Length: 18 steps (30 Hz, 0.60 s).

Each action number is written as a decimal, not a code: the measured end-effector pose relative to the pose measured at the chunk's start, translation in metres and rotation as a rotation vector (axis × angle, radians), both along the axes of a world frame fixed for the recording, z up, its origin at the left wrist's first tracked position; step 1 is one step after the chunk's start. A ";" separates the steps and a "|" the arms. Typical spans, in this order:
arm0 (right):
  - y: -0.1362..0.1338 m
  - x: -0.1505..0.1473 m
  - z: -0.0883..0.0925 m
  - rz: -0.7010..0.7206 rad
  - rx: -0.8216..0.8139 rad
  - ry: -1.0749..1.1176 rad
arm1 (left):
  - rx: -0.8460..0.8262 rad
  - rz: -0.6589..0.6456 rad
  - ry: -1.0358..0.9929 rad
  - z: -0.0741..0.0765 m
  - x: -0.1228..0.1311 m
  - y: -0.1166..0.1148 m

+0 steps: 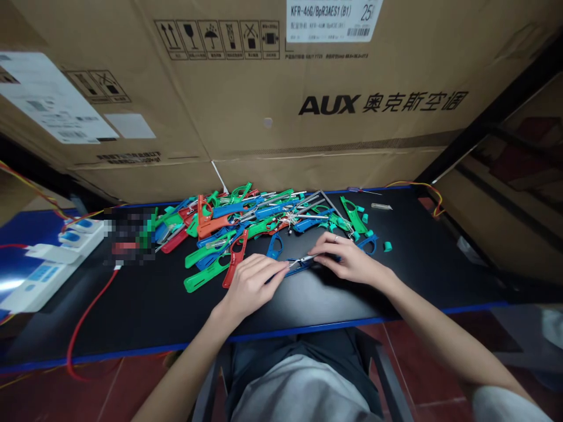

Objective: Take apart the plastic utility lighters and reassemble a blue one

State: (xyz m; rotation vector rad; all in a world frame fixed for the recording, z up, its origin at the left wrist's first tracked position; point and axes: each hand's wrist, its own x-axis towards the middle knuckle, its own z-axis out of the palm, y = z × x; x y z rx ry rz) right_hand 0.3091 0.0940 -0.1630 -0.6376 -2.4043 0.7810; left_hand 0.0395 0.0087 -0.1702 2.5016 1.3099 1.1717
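Observation:
My left hand (253, 284) rests on the black table (417, 264), fingers curled and pinching the near end of a small blue plastic piece with a metal rod (301, 262). My right hand (347, 255) lies beside it, fingers pressed onto the other end of the same piece. Just beyond both hands spreads a heap of green, blue, red and orange plastic handle shells with metal tubes (246, 225).
Big cardboard boxes (308, 105) wall off the back of the table. White power strips (53, 264) with a red cable (88, 316) lie at the left. A small green cap (387, 247) and a metal bit (380, 206) sit to the right of the heap.

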 end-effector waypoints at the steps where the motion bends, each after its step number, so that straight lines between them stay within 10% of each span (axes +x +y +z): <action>1: 0.000 -0.001 -0.003 0.000 0.015 -0.019 | 0.030 0.000 0.061 -0.002 -0.002 0.000; 18: -0.007 -0.001 -0.038 -0.024 0.074 -0.092 | 0.026 0.018 0.194 -0.029 -0.003 -0.002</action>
